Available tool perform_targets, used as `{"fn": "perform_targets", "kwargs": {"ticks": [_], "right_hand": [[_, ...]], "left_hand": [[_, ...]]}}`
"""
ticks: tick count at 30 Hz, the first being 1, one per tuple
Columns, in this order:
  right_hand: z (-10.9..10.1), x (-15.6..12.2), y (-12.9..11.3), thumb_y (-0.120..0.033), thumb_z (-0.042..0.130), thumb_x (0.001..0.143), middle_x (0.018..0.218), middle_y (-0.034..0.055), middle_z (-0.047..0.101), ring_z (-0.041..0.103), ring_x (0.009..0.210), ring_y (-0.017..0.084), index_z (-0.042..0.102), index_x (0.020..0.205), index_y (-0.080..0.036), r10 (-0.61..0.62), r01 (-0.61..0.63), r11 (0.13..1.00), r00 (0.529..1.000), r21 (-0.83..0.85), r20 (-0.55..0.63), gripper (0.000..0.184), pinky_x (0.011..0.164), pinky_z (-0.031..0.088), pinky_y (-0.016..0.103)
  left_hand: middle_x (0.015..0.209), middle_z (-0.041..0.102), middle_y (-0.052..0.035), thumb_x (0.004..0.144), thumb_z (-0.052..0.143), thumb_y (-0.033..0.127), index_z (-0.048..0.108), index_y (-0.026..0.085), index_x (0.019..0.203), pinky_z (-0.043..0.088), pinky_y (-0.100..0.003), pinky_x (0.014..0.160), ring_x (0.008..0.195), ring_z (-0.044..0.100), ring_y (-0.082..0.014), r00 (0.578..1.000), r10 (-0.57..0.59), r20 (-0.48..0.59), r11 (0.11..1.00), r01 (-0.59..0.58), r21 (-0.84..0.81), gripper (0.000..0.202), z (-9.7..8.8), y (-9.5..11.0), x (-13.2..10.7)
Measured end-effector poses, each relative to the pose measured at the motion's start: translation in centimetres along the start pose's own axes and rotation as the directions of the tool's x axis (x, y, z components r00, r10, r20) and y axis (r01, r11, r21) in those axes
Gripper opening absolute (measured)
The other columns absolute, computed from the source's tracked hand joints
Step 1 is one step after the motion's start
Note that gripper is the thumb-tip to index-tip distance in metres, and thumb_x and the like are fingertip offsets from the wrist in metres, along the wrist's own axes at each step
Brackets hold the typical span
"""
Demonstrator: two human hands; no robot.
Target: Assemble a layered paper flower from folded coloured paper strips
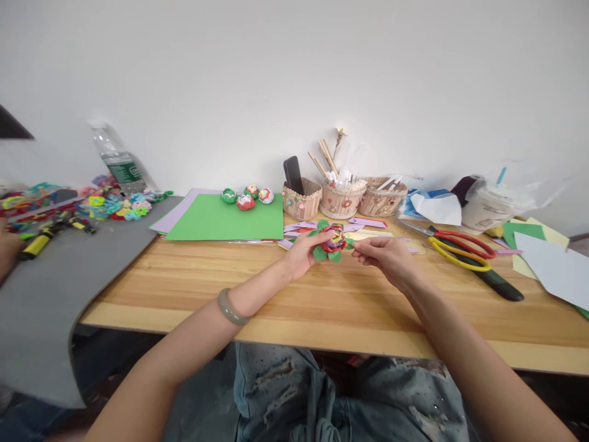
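A paper flower (pixel 334 240) with green outer leaves, red and purple petals and a yellowish centre is held just above the wooden table (pixel 285 307). My left hand (pixel 304 253) grips it from the left, thumb over the petals. On the other side, my right hand (pixel 384 256) pinches the tip of a green leaf at the flower's right edge. Behind the flower lie purple, red and yellow paper strips (pixel 368 228). Several finished-looking paper flowers (pixel 245 202) rest at the back of a green paper sheet (pixel 225 221).
Along the wall stand wooden baskets (pixel 343 199) with sticks and a phone. To the right lie scissors (pixel 460 248), a plastic cup (pixel 490 205) and paper sheets (pixel 559 264). Leftward, a grey mat (pixel 115 252) carries a bottle (pixel 120 162), colourful crafts and another person's hand (pixel 9 245).
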State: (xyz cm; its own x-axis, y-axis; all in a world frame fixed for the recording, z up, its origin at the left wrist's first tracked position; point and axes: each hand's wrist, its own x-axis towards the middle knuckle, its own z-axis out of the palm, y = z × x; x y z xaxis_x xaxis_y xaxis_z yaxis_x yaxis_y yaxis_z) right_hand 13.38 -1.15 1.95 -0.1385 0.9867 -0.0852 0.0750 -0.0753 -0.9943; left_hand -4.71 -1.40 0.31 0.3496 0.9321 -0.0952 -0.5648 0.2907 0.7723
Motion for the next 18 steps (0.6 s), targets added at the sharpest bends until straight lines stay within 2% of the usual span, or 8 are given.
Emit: {"fn": "perform_targets", "kwargs": {"ticks": [7,11,18], "right_hand": [[-0.01,0.12,0.21,-0.04,0.082,0.047,0.051,0.0012,0.063,0.05,0.043,0.007,0.066,0.052,-0.016,-0.008,0.008,1.0,1.0,0.019,0.004,0.029,0.042,0.042,0.02],[-0.17,0.12,0.2,-0.044,0.08,0.05,0.059,0.0023,0.066,0.053,0.048,0.007,0.07,0.06,-0.017,-0.003,0.002,0.998,1.0,0.06,0.013,0.031,0.046,0.045,0.019],[-0.4,0.29,0.1,-0.041,0.083,0.043,0.059,0.0038,0.067,0.053,0.045,0.009,0.071,0.059,-0.019,-0.002,0.0,0.998,0.999,0.061,0.035,0.03,0.042,0.048,0.021]], "left_hand": [[0.067,0.066,-0.0024,0.071,0.067,0.02,0.065,0.01,0.078,0.049,-0.021,0.055,0.054,0.058,-0.0095,1.0,-0.026,0.0,0.999,0.026,-0.032,0.012,0.25,0.04,-0.15],[0.066,0.066,-0.002,0.076,0.062,0.02,0.065,0.012,0.078,0.049,-0.02,0.053,0.055,0.059,-0.0095,1.0,-0.021,-0.005,0.997,0.02,-0.068,0.01,0.34,0.22,-0.08],[0.068,0.066,-0.0031,0.075,0.064,0.019,0.064,0.01,0.08,0.049,-0.021,0.059,0.058,0.06,-0.0106,0.999,-0.036,-0.01,0.996,0.035,-0.079,0.011,0.51,0.39,0.11]]}}
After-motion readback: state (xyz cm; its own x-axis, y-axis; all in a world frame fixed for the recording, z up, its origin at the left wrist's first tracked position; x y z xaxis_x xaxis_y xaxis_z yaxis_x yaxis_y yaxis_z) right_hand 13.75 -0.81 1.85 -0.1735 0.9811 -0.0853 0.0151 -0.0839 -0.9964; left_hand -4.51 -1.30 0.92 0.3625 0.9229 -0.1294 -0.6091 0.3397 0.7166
